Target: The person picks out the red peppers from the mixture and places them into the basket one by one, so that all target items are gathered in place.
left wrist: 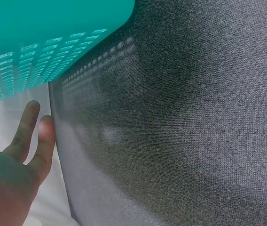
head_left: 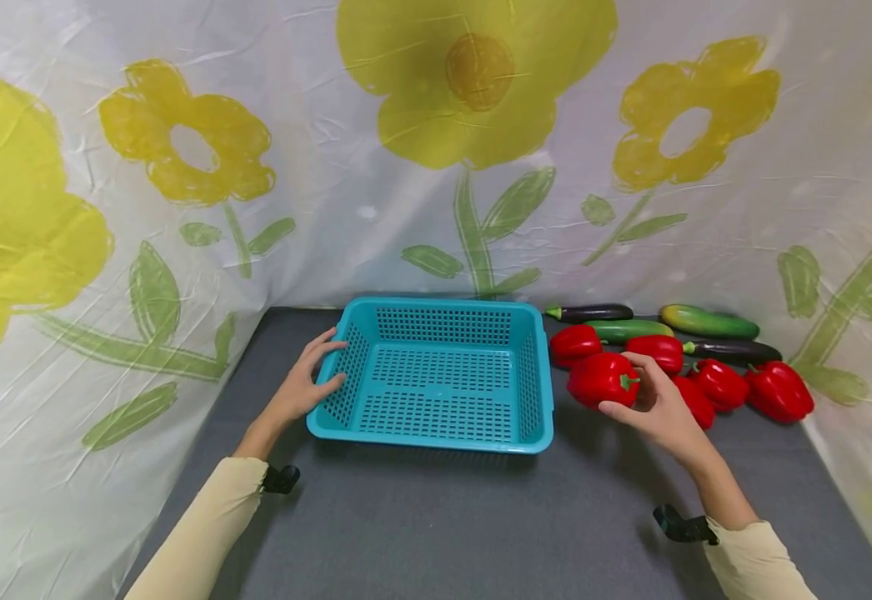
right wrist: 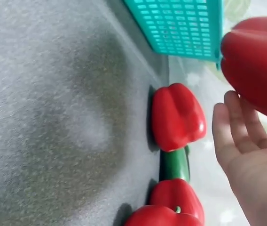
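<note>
In the head view my right hand [head_left: 657,408] grips a red bell pepper [head_left: 603,380] between thumb and fingers, above the table and right of the basket. The same pepper [right wrist: 258,66] fills the upper right of the right wrist view. A blue-green plastic basket [head_left: 436,443] with slotted walls and floor stands at the middle, with nothing inside. At its left rim my left hand [head_left: 299,385] rests with fingers spread and fairly straight, thumb and fingertips at the edge. The left wrist view shows two fingers [left wrist: 43,146] extended beside the basket wall [left wrist: 53,28].
Right of the basket lie several red bell peppers [head_left: 779,392], two dark eggplants [head_left: 732,351], a green cucumber-like vegetable [head_left: 627,331] and a yellow-green one [head_left: 709,322]. A grey cloth [head_left: 421,525] covers the table. Behind hangs a white curtain [head_left: 316,167] with yellow flowers.
</note>
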{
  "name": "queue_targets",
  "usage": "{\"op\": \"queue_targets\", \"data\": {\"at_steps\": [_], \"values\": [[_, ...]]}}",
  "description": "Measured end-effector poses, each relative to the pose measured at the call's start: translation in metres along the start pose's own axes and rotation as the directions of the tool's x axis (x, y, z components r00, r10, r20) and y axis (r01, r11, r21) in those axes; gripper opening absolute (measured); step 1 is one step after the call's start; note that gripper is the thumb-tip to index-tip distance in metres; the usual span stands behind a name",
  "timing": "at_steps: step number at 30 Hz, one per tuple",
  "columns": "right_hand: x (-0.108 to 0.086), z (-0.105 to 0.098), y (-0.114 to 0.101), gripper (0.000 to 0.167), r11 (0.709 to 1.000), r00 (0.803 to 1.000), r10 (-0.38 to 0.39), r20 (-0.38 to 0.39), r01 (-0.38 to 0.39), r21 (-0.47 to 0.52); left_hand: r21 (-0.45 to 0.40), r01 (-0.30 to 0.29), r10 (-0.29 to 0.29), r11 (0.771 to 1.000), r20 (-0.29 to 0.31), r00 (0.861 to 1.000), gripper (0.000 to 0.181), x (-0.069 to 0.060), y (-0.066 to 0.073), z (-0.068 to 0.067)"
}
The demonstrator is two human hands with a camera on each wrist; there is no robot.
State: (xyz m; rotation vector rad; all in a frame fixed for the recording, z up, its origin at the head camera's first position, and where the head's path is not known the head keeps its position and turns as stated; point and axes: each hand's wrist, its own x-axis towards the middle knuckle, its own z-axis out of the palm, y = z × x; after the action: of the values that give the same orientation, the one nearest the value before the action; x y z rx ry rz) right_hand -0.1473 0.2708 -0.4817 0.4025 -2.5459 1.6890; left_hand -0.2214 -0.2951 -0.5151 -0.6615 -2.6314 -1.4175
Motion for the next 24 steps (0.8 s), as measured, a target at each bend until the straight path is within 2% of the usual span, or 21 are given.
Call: {"op": "queue_targets", "data": {"at_steps": [7, 14, 21, 24], "values": [[-0.002, -0.003, -0.002, 0.061, 0.998, 1.000, 0.029, -0.005, -0.028, 0.048, -0.012, -0.012, 0.012, 1.000, -0.002, 1.000, 0.052, 0.002, 0.003, 0.004], [0.000, 0.000, -0.002, 0.065, 0.993, 0.997, 0.052, -0.049, -0.047, 0.107, -0.018, -0.001, 0.000, 1.000, -0.019, 1.000, 0.051, 0.001, 0.009, 0.004], [0.008, 0.003, 0.000, 0.065, 0.985, 0.999, 0.023, -0.044, -0.015, 0.171, -0.020, 0.011, -0.011, 1.000, -0.003, 1.000, 0.049, 0.000, 0.038, -0.001], [0.011, 0.005, 0.001, 0.066, 0.978, 0.999, 0.017, -0.044, -0.008, 0.209, -0.020, -0.004, 0.004, 1.000, -0.008, 1.000, 0.048, 0.000, 0.042, -0.002]]}}
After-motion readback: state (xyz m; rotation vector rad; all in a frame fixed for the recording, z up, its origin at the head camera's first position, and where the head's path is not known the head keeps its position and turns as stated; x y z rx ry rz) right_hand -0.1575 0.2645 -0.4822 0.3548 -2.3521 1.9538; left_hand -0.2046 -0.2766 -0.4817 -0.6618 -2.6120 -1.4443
